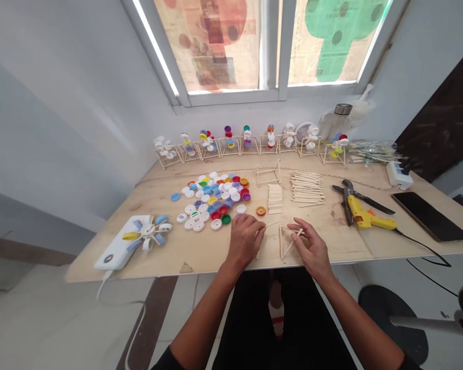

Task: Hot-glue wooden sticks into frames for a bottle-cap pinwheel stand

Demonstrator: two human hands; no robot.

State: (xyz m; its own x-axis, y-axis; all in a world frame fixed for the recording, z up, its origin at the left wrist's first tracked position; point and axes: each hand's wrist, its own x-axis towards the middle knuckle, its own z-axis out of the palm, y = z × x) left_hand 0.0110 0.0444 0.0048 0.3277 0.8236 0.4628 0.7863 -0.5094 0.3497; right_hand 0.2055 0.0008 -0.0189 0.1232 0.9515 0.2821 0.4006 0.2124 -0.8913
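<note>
At the table's front edge, my left hand (245,237) is closed, fingertips down, around part of a thin wooden stick frame whose sticks poke out beside it. The exact grip is hidden under the fingers. To its right, my right hand (312,248) has its thumb and fingers curled on a triangular frame of wooden sticks (281,241). Just beyond lie a bundle of short sticks (275,199) and a pile of longer sticks (307,188). One finished-looking stick frame (268,176) stands behind them. A red-and-yellow bottle cap (261,210) rests near my left hand.
Many coloured bottle caps (212,198) are heaped left of centre. A cap wheel (147,234) sits on a white power bank (119,246). Cap-wheel models (228,141) line the back. At right lie a yellow glue gun (364,213), pliers (346,203) and a phone (430,216).
</note>
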